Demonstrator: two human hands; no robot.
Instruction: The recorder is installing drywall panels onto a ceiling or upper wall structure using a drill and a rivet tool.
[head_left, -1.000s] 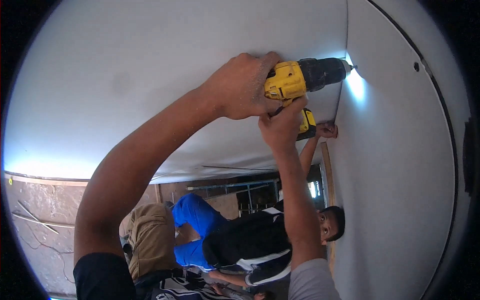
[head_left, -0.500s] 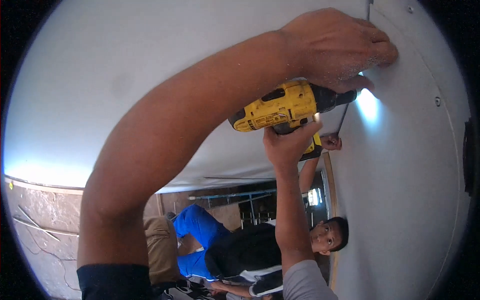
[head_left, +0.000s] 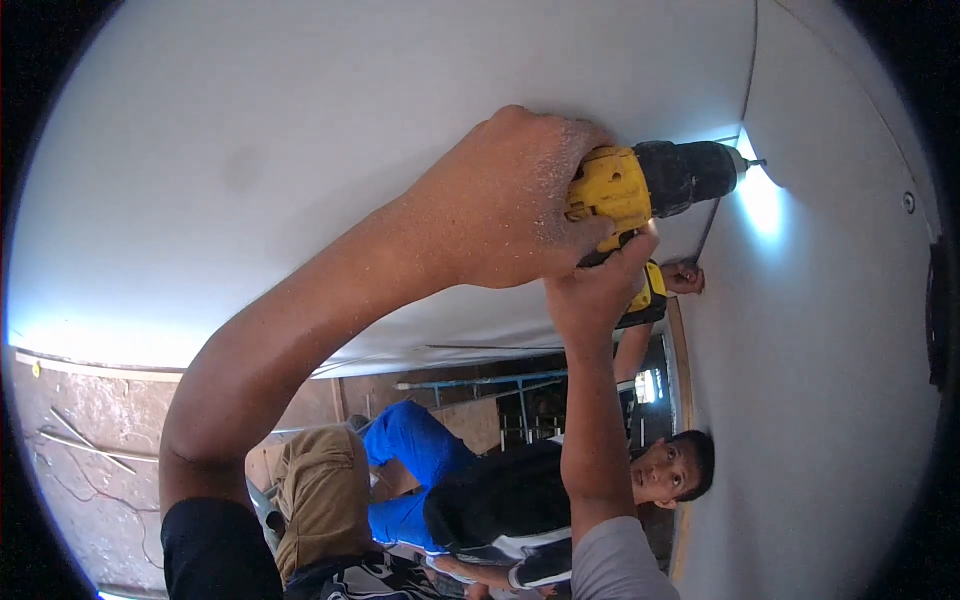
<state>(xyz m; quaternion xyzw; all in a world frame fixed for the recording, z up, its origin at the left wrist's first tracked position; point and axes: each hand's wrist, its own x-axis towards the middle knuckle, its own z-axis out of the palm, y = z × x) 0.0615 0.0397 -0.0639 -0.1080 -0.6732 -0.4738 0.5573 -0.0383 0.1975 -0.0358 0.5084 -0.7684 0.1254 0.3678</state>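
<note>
My left hand [head_left: 515, 205] wraps over the rear of a yellow-and-black cordless drill [head_left: 615, 185], fingers closed on its body. Beneath it, my right hand [head_left: 600, 295] is closed around the drill's handle, thumb high near the trigger. The chuck points right, where a small dark bit or screw [head_left: 757, 163] sits beside the seam between two white boards [head_left: 840, 340]. The drill's lamp throws a bright patch on the board there. I cannot tell whether the tip touches the board.
A co-worker in black top and blue trousers [head_left: 495, 500] reclines below, one hand [head_left: 685, 278] raised to the seam. My khaki-trousered leg [head_left: 320, 495] shows at lower left. Beyond are a wooden strip [head_left: 683, 370], blue metal frame [head_left: 470, 384] and loose rods [head_left: 85, 450] on the floor.
My left hand reached forward over the chuck to the right-hand board half a second ago; it has drawn back onto the drill's rear. The drill sits farther right than a second ago.
</note>
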